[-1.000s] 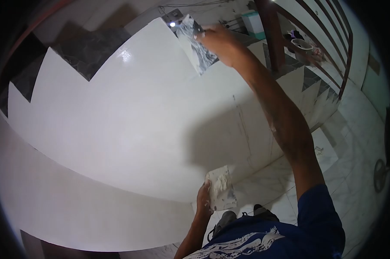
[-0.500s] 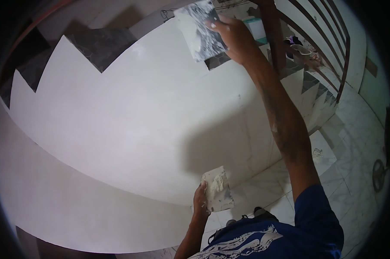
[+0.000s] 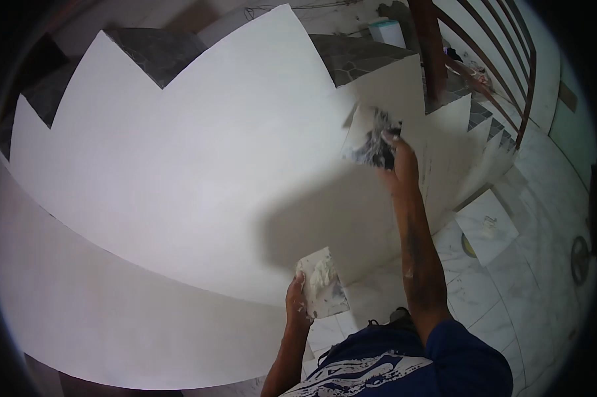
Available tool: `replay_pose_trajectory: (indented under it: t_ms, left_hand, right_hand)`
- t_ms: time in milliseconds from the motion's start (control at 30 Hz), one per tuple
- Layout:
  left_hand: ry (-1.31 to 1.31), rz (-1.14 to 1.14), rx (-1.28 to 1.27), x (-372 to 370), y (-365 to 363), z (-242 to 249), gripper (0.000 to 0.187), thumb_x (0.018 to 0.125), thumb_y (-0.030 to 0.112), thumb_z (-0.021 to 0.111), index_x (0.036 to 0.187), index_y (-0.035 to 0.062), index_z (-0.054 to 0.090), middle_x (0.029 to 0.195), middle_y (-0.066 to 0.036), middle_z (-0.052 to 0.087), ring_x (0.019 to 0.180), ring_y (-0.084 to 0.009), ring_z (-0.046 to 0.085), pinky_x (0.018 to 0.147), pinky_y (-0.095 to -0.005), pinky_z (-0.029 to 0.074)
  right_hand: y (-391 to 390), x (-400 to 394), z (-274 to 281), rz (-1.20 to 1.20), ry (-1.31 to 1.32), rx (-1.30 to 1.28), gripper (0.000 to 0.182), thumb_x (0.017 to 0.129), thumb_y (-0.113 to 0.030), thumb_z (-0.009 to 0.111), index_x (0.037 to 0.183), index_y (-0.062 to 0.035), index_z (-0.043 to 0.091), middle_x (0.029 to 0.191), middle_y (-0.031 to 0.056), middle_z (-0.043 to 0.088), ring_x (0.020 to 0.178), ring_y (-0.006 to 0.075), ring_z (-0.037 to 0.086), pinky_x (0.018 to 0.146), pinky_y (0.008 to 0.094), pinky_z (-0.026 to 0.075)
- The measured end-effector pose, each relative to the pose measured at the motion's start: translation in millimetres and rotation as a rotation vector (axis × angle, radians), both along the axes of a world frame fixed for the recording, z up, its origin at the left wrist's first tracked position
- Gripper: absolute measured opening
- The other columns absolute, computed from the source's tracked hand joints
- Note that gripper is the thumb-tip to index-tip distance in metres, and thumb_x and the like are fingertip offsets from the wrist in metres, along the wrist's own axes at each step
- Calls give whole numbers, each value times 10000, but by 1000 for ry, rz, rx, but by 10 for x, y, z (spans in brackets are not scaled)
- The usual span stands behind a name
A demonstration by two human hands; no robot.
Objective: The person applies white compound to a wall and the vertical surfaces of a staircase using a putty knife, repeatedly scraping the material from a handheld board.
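My right hand [image 3: 402, 159] is closed on a putty knife [image 3: 371, 135] with a broad, flat blade smeared white and dark grey. The blade lies right at the white side wall of the staircase [image 3: 199, 172], below a stepped notch. Lower down, my left hand [image 3: 297, 298] grips a second flat plate [image 3: 326, 301] by its left edge. On that plate sits a lump of whitish putty [image 3: 321, 274]. A large shadow falls on the wall between the two hands.
Dark stone-patterned treads [image 3: 361, 56] top the zigzag wall edge. A brown metal railing [image 3: 433, 59] rises at the upper right, with a white-and-teal container [image 3: 386, 33] behind. On the marble floor, a square tile [image 3: 487, 228] with a putty dab partly covers something yellowish. A round handwheel [image 3: 579, 259] stands far right.
My right hand has brought the putty knife down from the top wall edge to lower on the wall's right part. My left hand with its plate has shifted slightly left.
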State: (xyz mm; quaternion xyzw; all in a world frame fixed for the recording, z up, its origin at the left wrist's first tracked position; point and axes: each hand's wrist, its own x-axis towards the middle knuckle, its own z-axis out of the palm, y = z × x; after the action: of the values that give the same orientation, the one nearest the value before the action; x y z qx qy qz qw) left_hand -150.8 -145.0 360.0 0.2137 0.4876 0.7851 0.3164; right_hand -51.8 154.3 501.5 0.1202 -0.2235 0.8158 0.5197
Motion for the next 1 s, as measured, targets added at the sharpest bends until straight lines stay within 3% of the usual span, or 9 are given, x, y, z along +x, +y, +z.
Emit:
replay_pose_trajectory:
  t_ms: [33, 133, 233, 333, 433, 533, 867, 1000]
  left_hand:
    - [-22, 3, 1, -12, 17, 0, 521, 1010, 367, 475, 1317, -54, 466, 1192, -163, 612, 1046, -240, 646, 911, -351, 529]
    - [-24, -2, -1, -65, 20, -4, 526, 1002, 371, 491, 1309, -56, 475, 1185, -164, 616, 1038, -241, 650, 908, -352, 531]
    - [-14, -3, 14, -18, 5, 75, 528, 997, 372, 498, 1304, -58, 482, 1180, -166, 619, 1027, -244, 653, 899, -356, 535]
    - [-21, -5, 6, -65, 0, 46, 531, 997, 372, 495, 1303, -62, 482, 1179, -169, 619, 1025, -248, 654, 889, -355, 540]
    - [-22, 7, -37, -117, 12, 44, 527, 1002, 366, 486, 1303, -67, 478, 1176, -171, 620, 1025, -248, 654, 880, -349, 543]
    - [-40, 14, -48, -202, 35, -87, 522, 1006, 356, 477, 1306, -71, 470, 1174, -174, 621, 1023, -248, 655, 873, -347, 545]
    - [-259, -235, -121, -565, 89, -413, 474, 1009, 340, 477, 1329, -9, 470, 1137, -133, 609, 1007, -237, 631, 884, -375, 526]
    - [-168, -353, -238, -649, 66, -324, 454, 1013, 329, 477, 1321, -4, 480, 1138, -129, 609, 1001, -231, 628, 883, -363, 515]
  right_hand:
    - [-2, -40, -67, 14, -62, -36, 328, 911, -125, 605, 1191, 45, 600, 1057, 91, 665, 969, 232, 634, 926, 339, 470]
    - [-248, -10, -20, -613, -570, 417, 310, 929, -102, 531, 1202, 41, 570, 1030, 131, 661, 849, 248, 645, 793, 347, 504]
    - [-343, -114, 178, -1039, -636, 631, 273, 947, -118, 506, 1168, 33, 564, 970, 171, 639, 781, 273, 630, 745, 366, 498]
    - [-295, -262, 303, -994, -626, 640, 255, 956, -124, 501, 1143, 40, 557, 935, 199, 615, 777, 288, 625, 749, 382, 498]
    - [-183, -407, 281, -1126, -618, 629, 216, 978, -152, 515, 1095, 22, 567, 794, 91, 603, 692, 158, 569, 688, 318, 477]
    - [-131, -402, 267, -1066, -687, 637, 244, 952, -93, 502, 1145, 43, 559, 939, 175, 627, 773, 266, 628, 747, 377, 502]
    - [-425, -500, 451, -1283, -765, 679, 189, 953, -79, 497, 1069, 55, 562, 905, 158, 603, 776, 243, 599, 749, 334, 488]
    - [-541, -443, 521, -1419, -836, 596, 189, 942, -55, 489, 1069, 61, 567, 942, 168, 586, 809, 259, 594, 770, 340, 481]
